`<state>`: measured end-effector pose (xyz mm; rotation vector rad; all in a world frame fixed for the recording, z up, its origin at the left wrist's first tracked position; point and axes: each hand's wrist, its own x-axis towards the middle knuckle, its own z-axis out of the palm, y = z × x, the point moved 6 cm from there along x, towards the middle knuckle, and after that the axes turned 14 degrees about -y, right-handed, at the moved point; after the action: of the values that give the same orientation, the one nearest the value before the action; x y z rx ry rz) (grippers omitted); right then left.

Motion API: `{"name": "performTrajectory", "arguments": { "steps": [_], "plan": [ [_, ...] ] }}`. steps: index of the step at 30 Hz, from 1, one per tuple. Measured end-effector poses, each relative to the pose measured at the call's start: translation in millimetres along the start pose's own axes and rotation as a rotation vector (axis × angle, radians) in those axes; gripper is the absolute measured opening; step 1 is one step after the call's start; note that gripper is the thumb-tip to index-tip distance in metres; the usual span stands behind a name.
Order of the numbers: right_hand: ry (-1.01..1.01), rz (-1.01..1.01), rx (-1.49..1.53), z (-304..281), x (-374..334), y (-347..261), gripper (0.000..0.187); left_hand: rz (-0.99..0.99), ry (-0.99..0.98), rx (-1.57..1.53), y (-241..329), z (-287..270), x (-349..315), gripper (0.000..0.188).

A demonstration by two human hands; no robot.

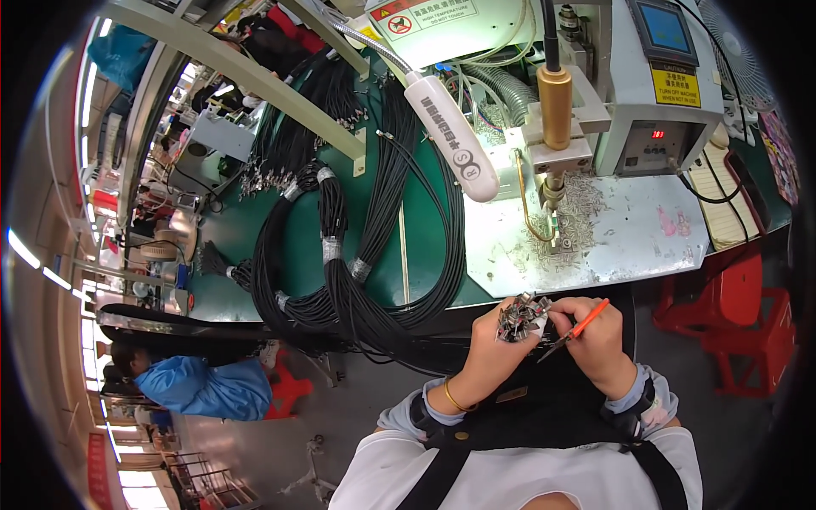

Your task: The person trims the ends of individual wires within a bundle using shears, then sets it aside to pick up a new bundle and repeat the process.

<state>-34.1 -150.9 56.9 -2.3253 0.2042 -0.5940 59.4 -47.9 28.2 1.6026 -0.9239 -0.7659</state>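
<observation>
My left hand (pixel 493 347) is closed around a bundle of metal cable connectors (pixel 520 318), held just off the front edge of the bench. Close beside it, my right hand (pixel 593 340) grips a slim orange-handled tool (pixel 588 318) with a thin dark tip slanting down to the left; its exact kind is unclear. The right thumb and forefinger touch the bundle's right side, where a whitish piece shows. Black cables (pixel 399 316) sweep in coils over the bench to the left, tied with clear wrap, and run toward my left hand.
A soldering-type machine (pixel 557 127) stands over a metal plate (pixel 586 246) littered with scraps. A white lamp (pixel 455 140) hangs on a flexible neck. A control box (pixel 650 144), notebook (pixel 722 191) and red stools (pixel 735 297) are at right. A person in blue (pixel 204 387) sits at left.
</observation>
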Motion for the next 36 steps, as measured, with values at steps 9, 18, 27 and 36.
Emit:
{"name": "performTrajectory", "arguments": {
  "steps": [9,18,27,36],
  "plan": [
    [-0.106,0.348,0.751,24.4,-9.7,27.6,0.005,0.044,-0.056,0.086,9.2,1.1,1.6,0.022],
    [-0.115,0.326,0.921,26.3,-5.7,26.9,0.006,-0.078,0.004,-0.227,-1.4,-1.5,2.8,0.014],
    [0.018,-0.16,-0.093,-7.1,8.5,-9.0,0.024,-0.07,0.017,-0.134,0.4,-6.6,3.9,0.015],
    [0.067,-0.245,-0.15,-9.4,5.9,-10.6,0.022,-0.072,-0.043,-0.169,1.1,-6.0,6.1,0.015]
  ]
}}
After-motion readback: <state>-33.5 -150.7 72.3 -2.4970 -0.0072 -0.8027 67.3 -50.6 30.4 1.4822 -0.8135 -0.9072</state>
